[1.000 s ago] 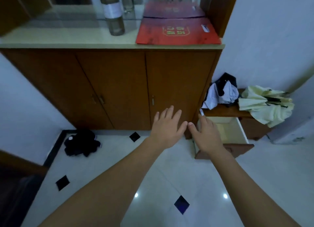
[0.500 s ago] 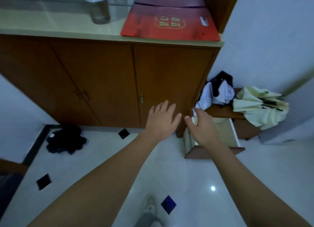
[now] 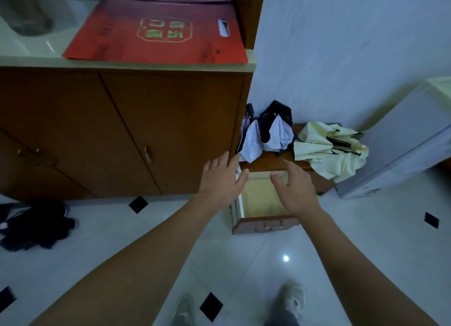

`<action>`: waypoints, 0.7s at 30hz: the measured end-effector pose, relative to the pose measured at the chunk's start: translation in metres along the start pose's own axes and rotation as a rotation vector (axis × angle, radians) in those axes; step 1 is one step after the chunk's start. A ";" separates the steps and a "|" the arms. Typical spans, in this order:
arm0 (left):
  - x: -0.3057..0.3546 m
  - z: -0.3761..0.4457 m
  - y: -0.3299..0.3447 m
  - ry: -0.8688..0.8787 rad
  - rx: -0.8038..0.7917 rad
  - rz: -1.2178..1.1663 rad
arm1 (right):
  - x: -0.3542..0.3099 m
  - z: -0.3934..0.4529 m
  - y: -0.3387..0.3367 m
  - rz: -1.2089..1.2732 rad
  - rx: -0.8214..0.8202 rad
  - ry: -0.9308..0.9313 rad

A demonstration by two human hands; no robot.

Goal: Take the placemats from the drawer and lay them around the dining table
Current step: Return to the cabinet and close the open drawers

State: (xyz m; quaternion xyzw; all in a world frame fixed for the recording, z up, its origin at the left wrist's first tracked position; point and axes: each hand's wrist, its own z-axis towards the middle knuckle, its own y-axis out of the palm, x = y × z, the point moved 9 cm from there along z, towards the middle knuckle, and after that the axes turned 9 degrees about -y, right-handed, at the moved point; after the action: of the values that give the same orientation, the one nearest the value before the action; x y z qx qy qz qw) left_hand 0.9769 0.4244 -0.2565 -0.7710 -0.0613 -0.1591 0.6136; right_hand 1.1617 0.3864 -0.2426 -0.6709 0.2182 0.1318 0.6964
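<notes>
Both hands reach out over an open drawer beside the wooden cabinet.

Nearest the camera, two shoes [image 3: 290, 299] stand on the white tiled floor [image 3: 366, 264]. Ahead, the low drawer [image 3: 264, 224] is pulled out, its brass handle facing the person. The left hand [image 3: 223, 179] hovers at the drawer's left edge, fingers spread and its grip apart, holding nothing. The right hand [image 3: 296, 188] hangs over the drawer's inside, fingers loosely spread, grip also apart and empty. Beneath and between the hands lies a pale yellow layer [image 3: 262, 197] in the drawer; whether this is the placemats cannot be told. Farther back, on the low stand's top surface, rest a folded dark-and-white umbrella [image 3: 268, 135] and a cream umbrella [image 3: 329, 152]. A red folder [image 3: 158, 33] lies on the cabinet [image 3: 122, 130] top.
</notes>
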 end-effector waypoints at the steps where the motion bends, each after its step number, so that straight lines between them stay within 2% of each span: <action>1: 0.007 0.004 0.007 -0.027 0.003 -0.002 | 0.011 0.006 0.001 0.013 -0.014 -0.011; 4: 0.034 0.016 0.032 -0.113 0.013 0.015 | 0.050 0.022 0.002 0.070 -0.052 -0.069; 8: 0.090 0.021 0.070 -0.232 -0.004 0.035 | 0.109 0.039 -0.002 0.092 -0.187 -0.115; 13: 0.144 0.026 0.081 -0.296 0.046 0.067 | 0.162 0.057 -0.019 0.057 -0.275 -0.162; 21: 0.156 0.025 0.100 -0.331 0.031 0.027 | 0.193 0.068 -0.020 0.041 -0.325 -0.163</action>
State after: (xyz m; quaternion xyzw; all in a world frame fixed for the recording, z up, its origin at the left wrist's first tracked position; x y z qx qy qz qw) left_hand 1.1575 0.4092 -0.3037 -0.7779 -0.1535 -0.0205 0.6090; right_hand 1.3478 0.4317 -0.3171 -0.7570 0.1506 0.2333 0.5915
